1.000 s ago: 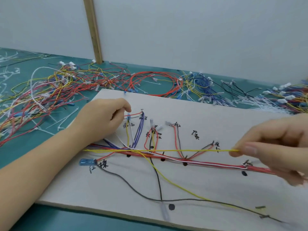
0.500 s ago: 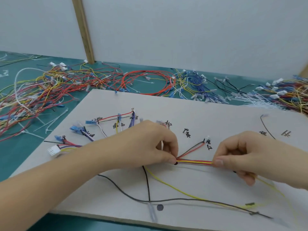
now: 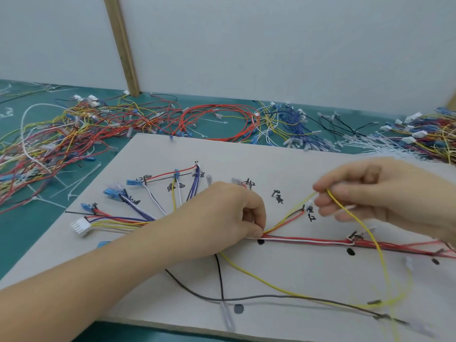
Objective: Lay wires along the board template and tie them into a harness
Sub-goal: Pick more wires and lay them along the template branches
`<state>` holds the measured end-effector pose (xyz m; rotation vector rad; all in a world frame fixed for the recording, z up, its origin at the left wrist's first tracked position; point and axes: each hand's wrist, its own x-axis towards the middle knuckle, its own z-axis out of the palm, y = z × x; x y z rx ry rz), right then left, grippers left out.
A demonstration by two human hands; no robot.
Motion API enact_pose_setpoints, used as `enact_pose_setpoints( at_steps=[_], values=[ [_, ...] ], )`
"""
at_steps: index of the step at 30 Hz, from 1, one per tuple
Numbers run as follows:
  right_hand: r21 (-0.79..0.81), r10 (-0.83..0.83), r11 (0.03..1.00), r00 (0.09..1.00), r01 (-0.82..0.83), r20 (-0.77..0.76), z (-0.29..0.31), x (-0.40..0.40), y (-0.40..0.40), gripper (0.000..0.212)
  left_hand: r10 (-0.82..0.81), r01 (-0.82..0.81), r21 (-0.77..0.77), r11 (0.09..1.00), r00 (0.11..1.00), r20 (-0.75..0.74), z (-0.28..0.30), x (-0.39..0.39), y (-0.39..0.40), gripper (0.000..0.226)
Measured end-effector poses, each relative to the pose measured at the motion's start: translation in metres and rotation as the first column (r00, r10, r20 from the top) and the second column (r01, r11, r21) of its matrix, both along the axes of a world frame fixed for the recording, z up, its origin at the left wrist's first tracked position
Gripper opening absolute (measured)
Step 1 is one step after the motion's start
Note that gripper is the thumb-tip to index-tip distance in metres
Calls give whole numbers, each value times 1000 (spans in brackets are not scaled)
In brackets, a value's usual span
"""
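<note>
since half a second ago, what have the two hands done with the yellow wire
The right hand has lifted off the bundle, up and toward the far edge, drawing the yellow wire into a raised loop. The left hand still pinches the wire bundle against the board at the same marked dot.

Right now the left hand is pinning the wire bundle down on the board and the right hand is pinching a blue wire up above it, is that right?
Not quite: the wire in the right hand is yellow, not blue. The head view shows the yellow wire held in its fingers and looping down over the board. The rest holds: the left hand pins the wire bundle down on the board.
</note>
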<state>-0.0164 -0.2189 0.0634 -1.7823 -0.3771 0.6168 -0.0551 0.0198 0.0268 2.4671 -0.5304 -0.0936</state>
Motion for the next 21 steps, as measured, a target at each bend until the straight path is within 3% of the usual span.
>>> enact_pose_setpoints(
  at_steps=[1,4,8,11,12,14,15,18,21],
  values=[
    [-27,-59,998,997,61,58,0,6,6,9,0,0,-8,1000,1000,-10,0,0,0,16],
    [-174,-131,969,964,174,233,-5,28,25,12,15,-16,-28,999,1000,-22,-1,2,0,19],
    [-368,-39,914,940,171,340,-15,46,51,14,91,-89,-85,992,996,16,-4,0,1,52],
    [-427,36,893,924,142,381,-18,52,65,17,36,-29,-98,995,997,68,-3,-3,1,77],
    [-439,53,888,914,141,401,-18,53,68,18,22,-12,-92,996,993,113,0,-5,1,68],
    [-451,68,880,900,149,430,-18,54,74,18,-13,22,-34,999,968,251,7,-10,1,28],
    [-454,69,878,898,152,435,-18,54,77,17,-30,20,33,999,931,364,9,-12,4,23],
    [-476,112,869,882,137,457,-20,51,85,18,-105,-40,211,977,765,635,4,-25,13,26],
    [-541,189,831,850,127,491,-18,43,87,19,-238,12,322,947,699,674,-9,-37,23,28]
  ],
)
